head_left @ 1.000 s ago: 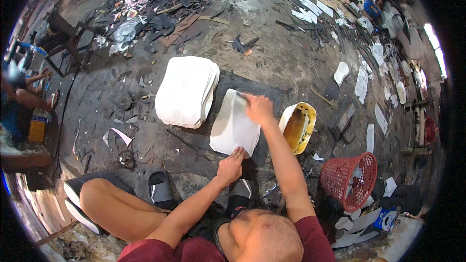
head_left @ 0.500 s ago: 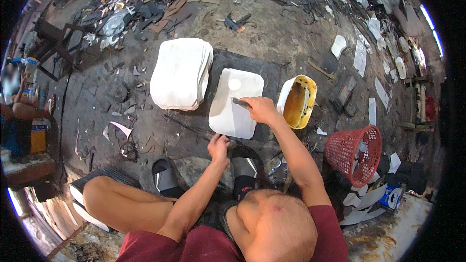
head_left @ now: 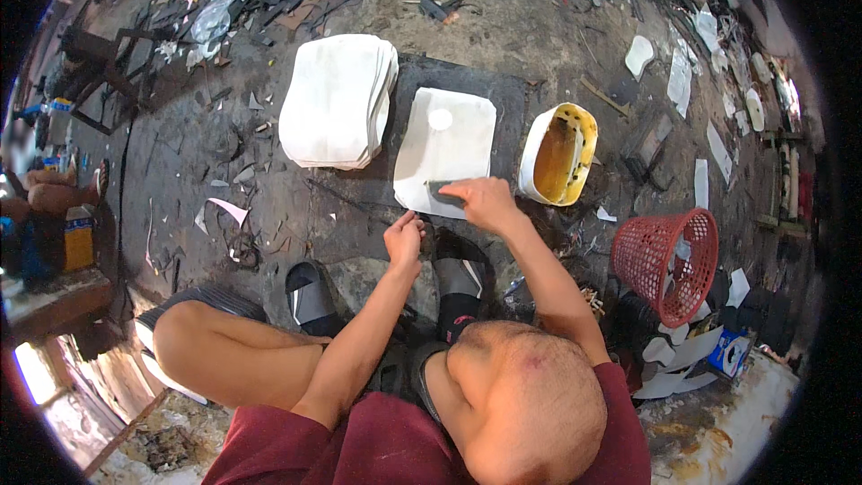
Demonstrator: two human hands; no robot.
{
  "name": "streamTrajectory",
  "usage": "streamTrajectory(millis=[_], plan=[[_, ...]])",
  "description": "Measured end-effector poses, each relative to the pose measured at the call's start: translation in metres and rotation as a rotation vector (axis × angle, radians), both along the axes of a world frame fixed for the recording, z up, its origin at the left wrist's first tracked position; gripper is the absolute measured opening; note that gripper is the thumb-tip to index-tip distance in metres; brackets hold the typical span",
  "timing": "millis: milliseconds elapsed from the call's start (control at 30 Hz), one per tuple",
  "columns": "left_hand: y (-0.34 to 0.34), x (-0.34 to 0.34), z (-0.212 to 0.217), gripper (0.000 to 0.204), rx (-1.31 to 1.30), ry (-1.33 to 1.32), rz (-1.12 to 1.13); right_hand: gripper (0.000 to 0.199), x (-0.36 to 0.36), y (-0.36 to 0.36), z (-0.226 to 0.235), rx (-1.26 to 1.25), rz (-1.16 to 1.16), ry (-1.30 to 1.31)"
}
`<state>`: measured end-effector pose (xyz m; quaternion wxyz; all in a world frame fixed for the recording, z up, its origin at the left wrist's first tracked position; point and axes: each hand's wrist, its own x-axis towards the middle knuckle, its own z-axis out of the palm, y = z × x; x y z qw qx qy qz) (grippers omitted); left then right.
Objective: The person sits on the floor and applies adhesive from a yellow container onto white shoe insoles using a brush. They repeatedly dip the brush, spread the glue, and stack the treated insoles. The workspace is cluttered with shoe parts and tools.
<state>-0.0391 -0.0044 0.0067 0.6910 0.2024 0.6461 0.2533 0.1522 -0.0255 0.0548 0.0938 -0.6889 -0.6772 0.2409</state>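
A white sheet (head_left: 449, 145) with cut corners and a pale round spot (head_left: 440, 119) near its far end lies on a dark mat (head_left: 512, 94). My right hand (head_left: 489, 205) grips a small dark flat spreader (head_left: 442, 189), pressed to the sheet near its near edge. My left hand (head_left: 405, 238) is closed at the sheet's near left corner, fingertips at the edge. Left of the sheet stands a stack of similar white sheets (head_left: 337, 101). To the right is a cut-open white and yellow container (head_left: 558, 157) with amber liquid inside.
A red plastic basket (head_left: 664, 265) lies tipped at the right. My sandalled feet (head_left: 458, 278) are just below the mat. Scraps (head_left: 229, 210) litter the dark floor. A wooden frame (head_left: 112, 99) stands at the left, and another person's legs (head_left: 63, 189) show there.
My right hand has drawn the spreader from the sheet's middle toward its near edge. My left hand has come closer to the near left corner. The whole view has shifted slightly.
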Motion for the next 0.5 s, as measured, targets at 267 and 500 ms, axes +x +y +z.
streamTrajectory(millis=[267, 500], plan=[[0.002, -0.010, -0.014, 0.040, -0.039, -0.113, 0.046, 0.050, -0.028, -0.058, -0.009, 0.170, 0.136, -0.131], [0.012, -0.004, -0.009, 0.026, 0.086, -0.228, 0.061, 0.038, 0.002, -0.057, 0.060, 0.106, -0.309, 0.410]])
